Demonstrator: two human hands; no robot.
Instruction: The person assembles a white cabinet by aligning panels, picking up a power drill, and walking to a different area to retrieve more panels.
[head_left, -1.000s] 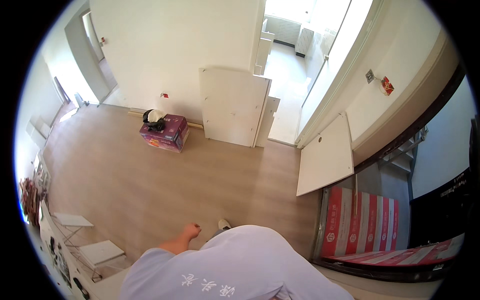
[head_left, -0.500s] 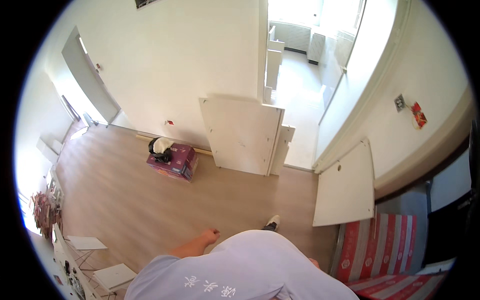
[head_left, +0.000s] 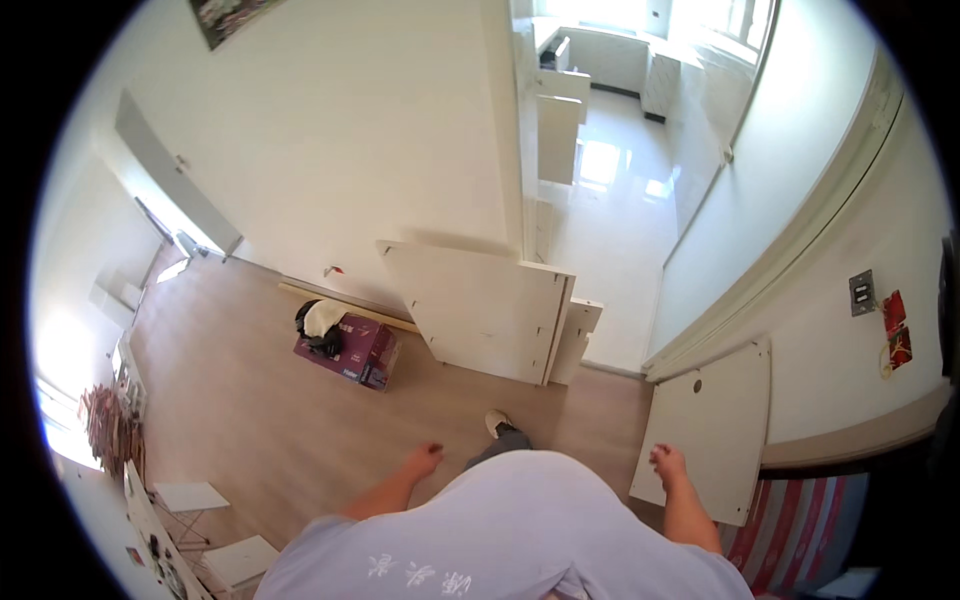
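The right hand (head_left: 668, 464) hangs low at the person's side, and its fingers (head_left: 660, 456) are curled loosely with nothing between them. Just beyond these fingers stands a white panel (head_left: 712, 430), tilted against the right wall; the fingers are in front of its lower left edge, but I cannot tell if they touch it. The left hand (head_left: 424, 460) also hangs free, its fingers (head_left: 432, 450) bent a little and holding nothing, over the wooden floor (head_left: 230, 400). Between the two hands, a bit ahead of the fingers, one shoe (head_left: 497, 422) of the person shows on the floor.

Further ahead of the left fingers, a larger white board (head_left: 480, 310) leans against the wall corner, with narrower white pieces (head_left: 575, 335) just beside it on its right. Ahead and to the left of the left fingers a purple cardboard box (head_left: 350, 350) lies on the floor, and a black and white bundle (head_left: 318, 322) rests against its far side. Behind the right fingers, near the lower right rim, there is a surface with red and white stripes (head_left: 800, 520)
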